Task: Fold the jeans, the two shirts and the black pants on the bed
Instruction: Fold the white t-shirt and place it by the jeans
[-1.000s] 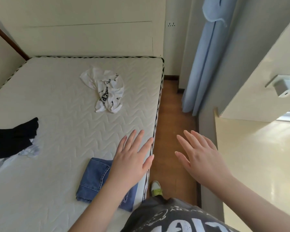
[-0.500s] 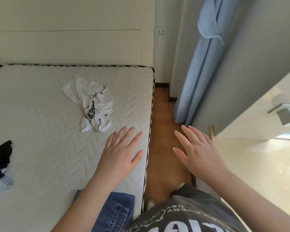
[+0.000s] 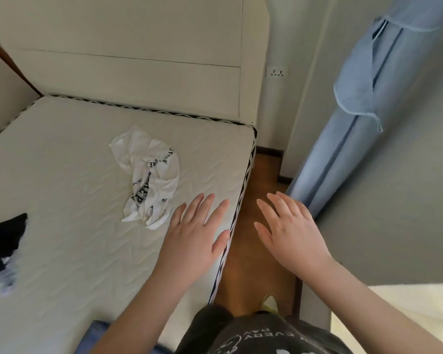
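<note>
While both hands, left hand (image 3: 192,241), right hand (image 3: 292,233), spread empty; one white shirt (image 3: 149,177) crumpled

Jeans (image 3: 97,335) mostly hidden by arm — black pants (image 3: 3,236) cut off, blurred.

Both hands, left (image 3: 192,241) and right (image 3: 292,233), outstretched, palms down, fingers spread
</note>
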Motion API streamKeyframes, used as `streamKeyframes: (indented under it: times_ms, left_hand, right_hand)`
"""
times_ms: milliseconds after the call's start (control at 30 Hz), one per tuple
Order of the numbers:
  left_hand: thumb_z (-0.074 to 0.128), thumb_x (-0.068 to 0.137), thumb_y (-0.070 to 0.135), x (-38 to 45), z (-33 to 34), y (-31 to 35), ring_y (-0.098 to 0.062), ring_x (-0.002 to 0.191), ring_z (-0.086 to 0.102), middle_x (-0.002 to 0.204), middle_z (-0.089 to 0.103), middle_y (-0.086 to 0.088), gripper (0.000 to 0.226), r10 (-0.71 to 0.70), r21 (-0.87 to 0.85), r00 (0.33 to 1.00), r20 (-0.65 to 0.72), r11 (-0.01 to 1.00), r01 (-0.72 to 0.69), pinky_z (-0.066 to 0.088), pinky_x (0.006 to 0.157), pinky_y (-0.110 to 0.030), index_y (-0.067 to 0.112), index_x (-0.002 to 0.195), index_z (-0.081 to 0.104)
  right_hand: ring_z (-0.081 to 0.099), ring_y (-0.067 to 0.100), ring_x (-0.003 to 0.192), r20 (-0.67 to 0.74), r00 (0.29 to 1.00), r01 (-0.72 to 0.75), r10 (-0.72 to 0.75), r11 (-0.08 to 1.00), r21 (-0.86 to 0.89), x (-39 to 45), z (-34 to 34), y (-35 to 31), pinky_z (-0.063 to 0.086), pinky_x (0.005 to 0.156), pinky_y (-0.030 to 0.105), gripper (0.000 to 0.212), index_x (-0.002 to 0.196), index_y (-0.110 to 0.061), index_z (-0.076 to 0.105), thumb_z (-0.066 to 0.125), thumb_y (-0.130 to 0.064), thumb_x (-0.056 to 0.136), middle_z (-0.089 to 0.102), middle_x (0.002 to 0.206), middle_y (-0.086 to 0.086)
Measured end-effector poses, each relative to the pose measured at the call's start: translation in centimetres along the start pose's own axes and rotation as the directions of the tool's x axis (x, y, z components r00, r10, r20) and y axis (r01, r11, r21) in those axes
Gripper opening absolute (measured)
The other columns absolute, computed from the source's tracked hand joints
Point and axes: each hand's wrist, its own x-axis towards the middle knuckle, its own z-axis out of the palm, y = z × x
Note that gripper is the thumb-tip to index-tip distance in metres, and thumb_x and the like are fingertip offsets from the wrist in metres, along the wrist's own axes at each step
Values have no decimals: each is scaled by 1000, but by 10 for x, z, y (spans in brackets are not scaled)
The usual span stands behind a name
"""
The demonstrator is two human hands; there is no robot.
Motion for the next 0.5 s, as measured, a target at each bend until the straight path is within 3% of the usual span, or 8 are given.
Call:
streamKeyframes:
  times_ms: [167, 400, 500]
  left_hand:
    - [33, 97, 50, 11, 17, -9, -28, 142, 39, 151, 45, -5, 57, -194, -24, 981, 15, 981, 195, 41, 108, -50, 24, 146, 43]
    - [36, 97, 50, 30, 49, -65, -29, 143, 36, 152, 43, -7, 57, -350, -41, 936, -20, 936, 349, 38, 108, -48, 21, 146, 47]
    - [35, 96, 50, 44, 57, -90, -29, 141, 39, 150, 46, -7, 58, -429, -49, 903, -18, 903, 428, 38, 109, -47, 21, 145, 48]
  right_hand:
    - [56, 30, 126, -6, 995, 103, -103, 994, 30, 53, 10, -2, 34, 105, 43, 48, 130, -17, 62, 47, -46, 94, 62, 132, 9]
    - [55, 31, 127, 84, 957, 275, -279, 960, 52, 134, 42, -25, 44, 103, 47, 57, 131, -18, 61, 28, -50, 98, 58, 136, 10]
    - [56, 31, 125, 91, 930, 353, -355, 935, 46, 171, 47, -37, 45, 102, 47, 56, 130, -15, 62, 30, -46, 96, 59, 134, 11]
